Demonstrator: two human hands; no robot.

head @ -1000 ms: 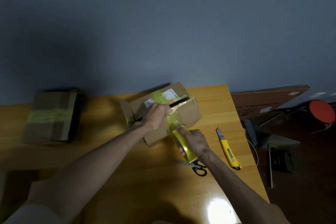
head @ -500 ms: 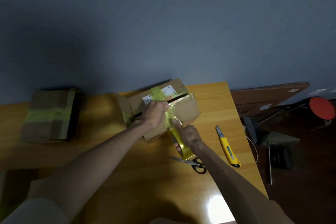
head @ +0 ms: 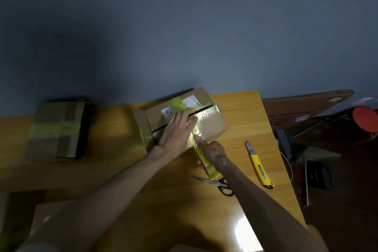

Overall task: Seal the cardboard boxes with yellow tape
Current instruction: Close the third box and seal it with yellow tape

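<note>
Receiving tape: brown cardboard box [head: 212,127] with a white printed label, under the left hand and just ahead of the right, near the far edge of the surface. A dark gap shows along its top seam, so the flaps are judged not yet fully closed; a side flap at its left end stands open.

Yellow translucent tape strip [head: 195,129]: laid from the top down the near face, wrinkled, running on to the yellow tape roll [head: 209,166]. Uncut, as far as visible.

Left hand [head: 176,133]: open, flat, palm pressing the tape onto the box top.

Right hand [head: 212,152]: closed around the roll, forefinger extended onto the tape at the box's lower near edge.

Second brown cardboard box [head: 57,131]: well to the left of both hands, crossed with yellow tape; judged finished. Progress: one box apparently sealed, one in hand; cutting and pressing remain.

Black-handled scissors [head: 216,183]: on the surface just behind the right hand. Yellow utility knife [head: 258,165]: right of the right hand, blade exposed, pointing away.

Orange-brown wooden surface [head: 114,161]: bare between the two boxes and near the forearms. Its right edge runs just beyond the knife, with a drop to a cluttered floor; little room there. Grey wall close behind the boxes.
</note>
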